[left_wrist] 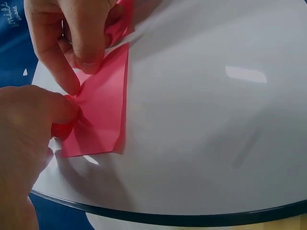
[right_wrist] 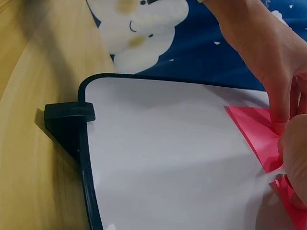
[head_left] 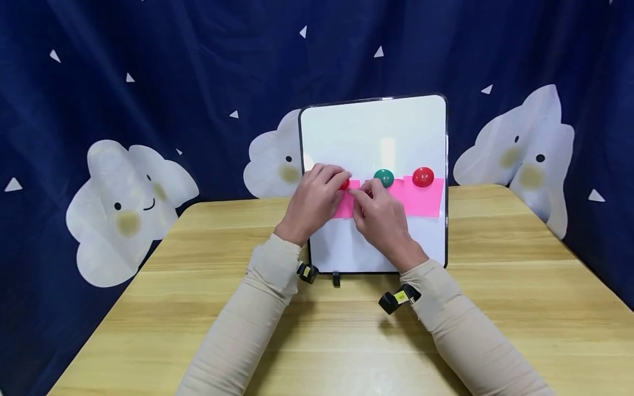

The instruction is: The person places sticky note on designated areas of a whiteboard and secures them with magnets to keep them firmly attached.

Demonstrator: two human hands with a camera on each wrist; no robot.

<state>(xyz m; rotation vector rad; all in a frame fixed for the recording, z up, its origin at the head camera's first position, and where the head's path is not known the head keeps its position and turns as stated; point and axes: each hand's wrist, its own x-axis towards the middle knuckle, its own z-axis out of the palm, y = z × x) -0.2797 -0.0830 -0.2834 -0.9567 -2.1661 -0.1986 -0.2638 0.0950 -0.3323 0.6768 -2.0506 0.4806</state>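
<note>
A left hand grips a round red magnet at the top of the leftmost pink paper note on the whiteboard. Just right of it, the right hand pinches the same note near its upper edge with thumb and forefinger; its fingertips are close to the left hand's. The note bends slightly away from the board along its side. Part of the red magnet is hidden by the left fingers. In the right wrist view, the right hand covers part of the pink notes.
Right of the hands, a green magnet and another red magnet sit at the top of more pink notes. The black-framed board stands upright on black feet on a wooden table. Behind hangs a blue curtain.
</note>
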